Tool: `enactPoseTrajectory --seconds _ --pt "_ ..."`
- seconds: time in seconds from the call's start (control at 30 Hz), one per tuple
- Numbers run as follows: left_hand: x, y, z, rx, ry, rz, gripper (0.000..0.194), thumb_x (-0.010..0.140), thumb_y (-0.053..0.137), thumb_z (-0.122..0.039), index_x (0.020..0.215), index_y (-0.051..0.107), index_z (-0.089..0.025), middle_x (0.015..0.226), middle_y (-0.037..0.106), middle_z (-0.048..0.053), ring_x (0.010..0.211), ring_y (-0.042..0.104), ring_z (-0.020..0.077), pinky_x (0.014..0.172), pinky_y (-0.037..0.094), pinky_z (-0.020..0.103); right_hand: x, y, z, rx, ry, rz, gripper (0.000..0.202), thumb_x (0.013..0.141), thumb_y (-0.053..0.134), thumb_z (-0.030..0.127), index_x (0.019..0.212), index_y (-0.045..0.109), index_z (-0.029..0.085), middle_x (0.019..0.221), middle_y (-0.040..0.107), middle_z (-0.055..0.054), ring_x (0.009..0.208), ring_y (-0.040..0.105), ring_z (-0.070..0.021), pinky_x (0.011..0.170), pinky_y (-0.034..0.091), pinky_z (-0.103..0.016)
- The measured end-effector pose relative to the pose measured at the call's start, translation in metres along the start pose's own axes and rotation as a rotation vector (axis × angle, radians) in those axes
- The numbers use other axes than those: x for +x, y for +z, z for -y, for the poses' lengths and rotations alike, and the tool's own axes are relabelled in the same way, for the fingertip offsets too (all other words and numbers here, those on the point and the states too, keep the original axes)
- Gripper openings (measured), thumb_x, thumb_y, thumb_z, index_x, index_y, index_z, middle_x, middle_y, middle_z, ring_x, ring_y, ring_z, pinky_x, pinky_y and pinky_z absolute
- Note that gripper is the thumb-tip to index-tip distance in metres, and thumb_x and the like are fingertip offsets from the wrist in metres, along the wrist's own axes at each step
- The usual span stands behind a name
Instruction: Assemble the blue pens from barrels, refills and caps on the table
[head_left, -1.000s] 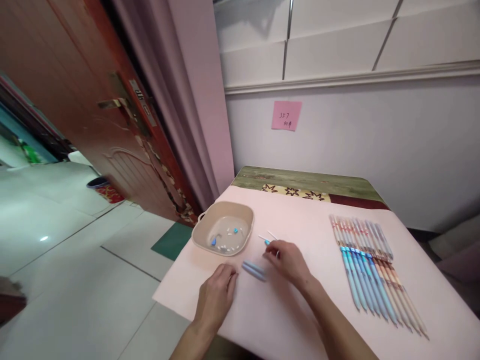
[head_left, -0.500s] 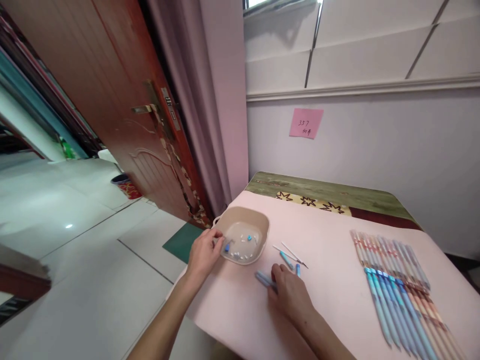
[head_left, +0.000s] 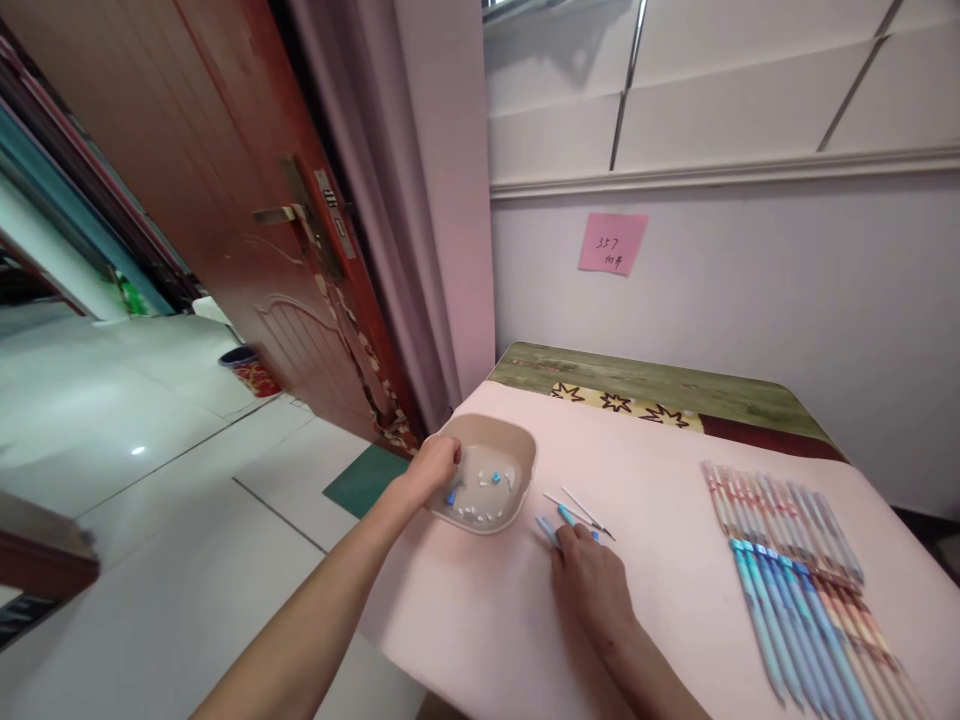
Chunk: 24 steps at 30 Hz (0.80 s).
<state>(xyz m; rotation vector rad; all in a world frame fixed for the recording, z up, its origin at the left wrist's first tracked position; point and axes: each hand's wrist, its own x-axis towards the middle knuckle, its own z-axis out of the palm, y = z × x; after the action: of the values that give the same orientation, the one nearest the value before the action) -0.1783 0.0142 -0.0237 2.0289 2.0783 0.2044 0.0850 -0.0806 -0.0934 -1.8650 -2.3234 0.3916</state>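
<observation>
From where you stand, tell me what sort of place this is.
Probably a room in a home, used as a small pen-assembly spot: a reddish-brown wooden door stands open onto a tiled floor, a mauve curtain hangs beside it, and rows of blue and patterned pens lie on a pink-covered table.

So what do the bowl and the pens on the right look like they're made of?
Bowl: probably matte plastic, going by its even beige colour, moulded rounded rim and lack of glare. Pens: likely glossy plastic barrels, smooth and printed in blue and pinkish patterns, with faint highlights. The left hand reaches into the bowl.
</observation>
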Motion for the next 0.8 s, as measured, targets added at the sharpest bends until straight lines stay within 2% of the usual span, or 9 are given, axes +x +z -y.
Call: enactPoseTrajectory --seconds 0.13,0.23,0.37,0.5,0.63,0.73,0.8 --pt "0.004 -0.007 0.003 -0.001 -0.012 -0.024 0.017 0.062 0.056 -0.005 0.069 0.066 -0.017 0.075 0.068 0.007 0.076 0.061 0.0211 0.067 0.041 0.027 0.006 -0.007 -0.013 0.321 -0.002 -0.192 0.016 0.089 0.052 0.028 0.1 0.062 0.023 0.093 0.069 -0.006 0.074 0.066 -0.0188 0.064 0.045 -0.026" --pt "0.004 -0.011 0.004 -0.028 -0.007 -0.05 0.014 0.064 0.056 -0.007 0.068 0.066 -0.017 0.074 0.068 0.007 0.076 0.062 0.0205 0.068 0.041 0.027 0.022 -0.019 -0.02 0.671 0.067 -0.266 0.022 0.085 0.056 0.042 0.089 0.065 0.022 0.076 0.069 -0.002 0.058 0.061 -0.0157 0.059 0.045 -0.025" --pt "0.002 -0.001 0.001 -0.1 0.021 -0.016 0.012 0.065 0.057 -0.009 0.067 0.066 -0.018 0.068 0.066 0.001 0.069 0.06 0.0153 0.063 0.039 0.023 0.043 -0.024 -0.02 0.988 0.21 -0.396 0.041 0.081 0.057 0.054 0.094 0.069 0.017 0.058 0.062 -0.001 0.051 0.056 -0.0163 0.051 0.044 -0.025" --pt "0.004 0.008 -0.005 -0.142 0.023 0.006 0.014 0.065 0.056 -0.009 0.071 0.066 -0.016 0.069 0.065 0.001 0.067 0.057 0.0139 0.062 0.039 0.022 0.047 -0.012 -0.017 1.19 0.222 -0.575 0.049 0.081 0.057 0.054 0.106 0.067 0.014 0.063 0.062 -0.001 0.054 0.056 -0.0154 0.051 0.045 -0.025" --pt "0.007 0.006 -0.013 -0.151 0.035 0.087 0.013 0.062 0.058 -0.01 0.07 0.067 -0.015 0.066 0.064 0.0 0.064 0.055 0.0136 0.059 0.038 0.022 0.049 -0.005 -0.024 1.35 0.186 -0.623 0.046 0.075 0.067 0.051 0.105 0.064 0.016 0.077 0.064 -0.003 0.054 0.053 -0.0121 0.047 0.043 -0.023" --pt "0.003 0.01 -0.017 -0.137 0.075 0.206 0.015 0.056 0.06 -0.009 0.066 0.067 -0.018 0.062 0.063 -0.003 0.061 0.054 0.0126 0.056 0.037 0.021 0.053 -0.007 -0.035 1.431 0.211 -0.589 0.039 0.072 0.072 0.046 0.094 0.064 0.016 0.069 0.061 0.0 0.05 0.046 -0.0092 0.045 0.038 -0.021" --pt "-0.002 0.016 -0.016 -0.111 0.094 0.254 0.018 0.053 0.06 -0.008 0.063 0.067 -0.02 0.061 0.063 -0.004 0.06 0.054 0.0127 0.056 0.036 0.021 0.054 -0.008 -0.04 1.496 0.228 -0.561 0.037 0.072 0.074 0.045 0.094 0.064 0.016 0.068 0.061 0.0 0.05 0.045 -0.0088 0.046 0.037 -0.021"
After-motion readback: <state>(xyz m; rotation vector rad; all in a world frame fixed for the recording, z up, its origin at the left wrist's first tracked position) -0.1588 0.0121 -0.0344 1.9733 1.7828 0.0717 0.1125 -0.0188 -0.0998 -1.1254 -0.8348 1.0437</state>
